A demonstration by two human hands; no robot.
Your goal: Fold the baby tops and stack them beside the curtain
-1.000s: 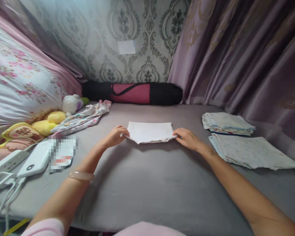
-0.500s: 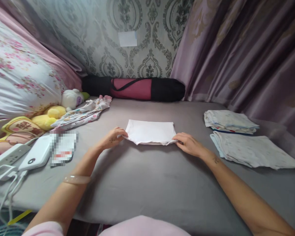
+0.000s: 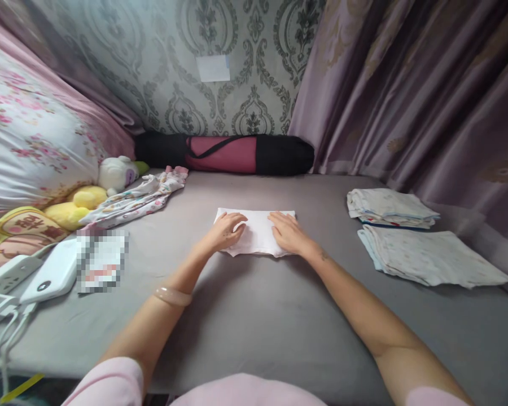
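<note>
A folded white cloth [image 3: 257,234] lies flat on the grey sheet [image 3: 254,316] in the middle of the view. On its left part rests my left hand [image 3: 228,230], fingers apart and pointing inward. My right hand [image 3: 285,231] lies on the right part with its fingers spread. Neither hand grips the cloth; its middle shows between them. At the right sit two stacks of folded cloths, a farther one [image 3: 392,207] and a nearer one [image 3: 436,254].
Crumpled patterned clothing [image 3: 141,197], yellow plush [image 3: 78,206] and white plush [image 3: 117,173] lie at the left, near a power bank [image 3: 53,273] and a power strip [image 3: 12,273] with cables. A black and red bag [image 3: 224,154] lies along the wall.
Both hands have let go of the cloth's near corners and moved inward onto its top. The cloth now lies flat under them. The view has shifted slightly.
</note>
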